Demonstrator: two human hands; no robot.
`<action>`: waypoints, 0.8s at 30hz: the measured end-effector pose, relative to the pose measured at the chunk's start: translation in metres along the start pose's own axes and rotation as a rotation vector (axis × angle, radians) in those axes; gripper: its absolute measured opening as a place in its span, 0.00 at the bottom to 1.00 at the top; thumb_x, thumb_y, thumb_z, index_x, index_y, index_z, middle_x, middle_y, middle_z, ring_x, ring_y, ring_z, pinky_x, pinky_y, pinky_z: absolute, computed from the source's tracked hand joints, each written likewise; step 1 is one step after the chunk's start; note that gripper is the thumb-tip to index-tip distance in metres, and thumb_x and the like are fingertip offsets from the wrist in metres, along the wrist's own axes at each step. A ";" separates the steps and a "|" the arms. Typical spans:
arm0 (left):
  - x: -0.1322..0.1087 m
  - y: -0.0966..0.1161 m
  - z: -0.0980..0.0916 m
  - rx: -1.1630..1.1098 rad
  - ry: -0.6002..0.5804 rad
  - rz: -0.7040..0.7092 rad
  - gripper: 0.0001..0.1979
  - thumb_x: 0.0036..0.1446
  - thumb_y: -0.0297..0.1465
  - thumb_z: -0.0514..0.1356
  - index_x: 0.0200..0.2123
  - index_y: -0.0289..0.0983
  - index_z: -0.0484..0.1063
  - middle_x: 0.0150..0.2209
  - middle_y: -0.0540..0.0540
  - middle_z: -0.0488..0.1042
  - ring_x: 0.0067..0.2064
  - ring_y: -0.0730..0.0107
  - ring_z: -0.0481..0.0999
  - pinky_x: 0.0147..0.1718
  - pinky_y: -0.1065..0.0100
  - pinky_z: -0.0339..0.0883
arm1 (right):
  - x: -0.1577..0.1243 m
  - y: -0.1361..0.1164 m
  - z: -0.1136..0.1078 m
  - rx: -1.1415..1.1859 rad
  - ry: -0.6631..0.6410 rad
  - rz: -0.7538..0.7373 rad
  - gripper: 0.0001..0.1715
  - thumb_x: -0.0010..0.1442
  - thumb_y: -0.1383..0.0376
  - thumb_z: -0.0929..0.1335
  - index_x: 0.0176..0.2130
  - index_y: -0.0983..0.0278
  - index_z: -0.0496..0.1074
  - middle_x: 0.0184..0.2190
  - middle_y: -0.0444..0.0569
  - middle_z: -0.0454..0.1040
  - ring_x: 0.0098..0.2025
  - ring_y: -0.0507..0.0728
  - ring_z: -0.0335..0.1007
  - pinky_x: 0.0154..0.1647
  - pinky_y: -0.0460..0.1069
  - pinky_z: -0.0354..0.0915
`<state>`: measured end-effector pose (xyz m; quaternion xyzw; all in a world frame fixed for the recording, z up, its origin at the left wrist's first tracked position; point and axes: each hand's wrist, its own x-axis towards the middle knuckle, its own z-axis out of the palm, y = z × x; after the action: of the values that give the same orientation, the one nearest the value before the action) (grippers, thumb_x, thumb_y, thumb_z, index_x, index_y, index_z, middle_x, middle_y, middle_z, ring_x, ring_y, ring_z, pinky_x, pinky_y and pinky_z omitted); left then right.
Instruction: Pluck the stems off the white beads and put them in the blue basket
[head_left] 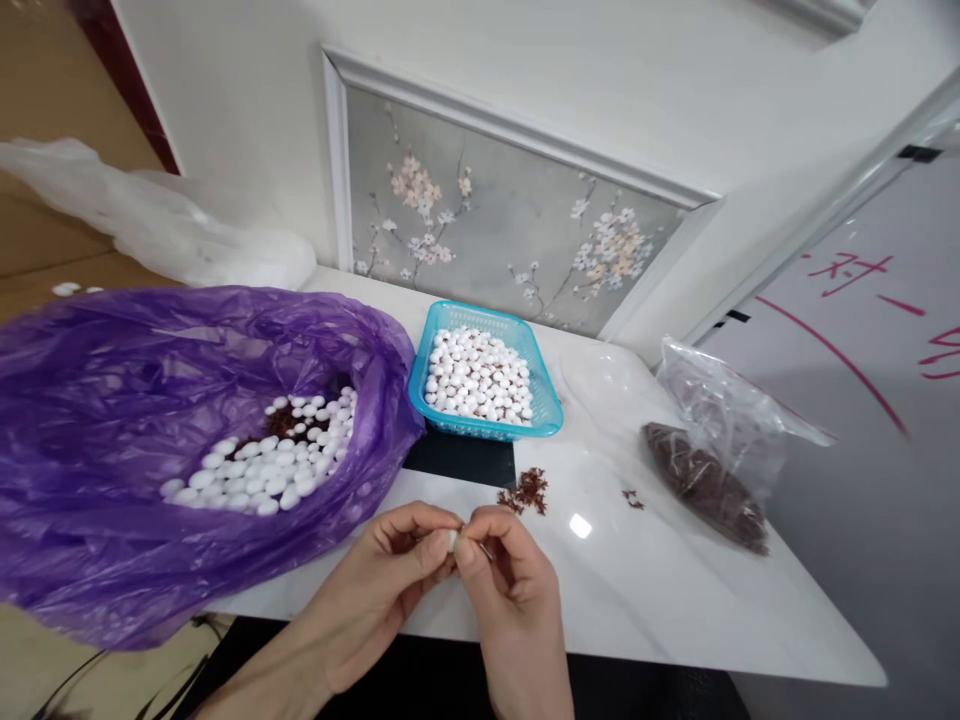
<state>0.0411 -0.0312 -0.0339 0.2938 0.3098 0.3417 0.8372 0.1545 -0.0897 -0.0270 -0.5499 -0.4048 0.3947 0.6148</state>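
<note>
My left hand and my right hand meet at the near edge of the white table. Both pinch one small white round piece between their fingertips. Just left of them a big purple plastic bag lies open with several white round pieces inside. Behind the hands stands a blue plastic basket holding several more white pieces. A small heap of reddish-brown bits lies on the table just beyond my right hand.
A clear plastic bag of dark brown bits lies at the right of the table. A white plastic bag rests at the back left. A framed flower panel leans on the wall behind. A dark rectangle sits below the basket.
</note>
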 end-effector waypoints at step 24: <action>0.006 0.008 0.008 -0.041 0.122 0.022 0.09 0.44 0.25 0.71 0.32 0.34 0.80 0.31 0.48 0.78 0.31 0.79 0.75 0.34 0.80 0.72 | 0.015 0.028 -0.090 -0.636 0.393 -0.021 0.14 0.60 0.56 0.63 0.41 0.61 0.71 0.37 0.49 0.73 0.36 0.57 0.69 0.37 0.50 0.64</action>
<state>0.0475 -0.0237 -0.0249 0.2586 0.3497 0.3745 0.8189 0.2428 -0.1053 -0.0598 -0.7745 -0.3873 0.1296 0.4831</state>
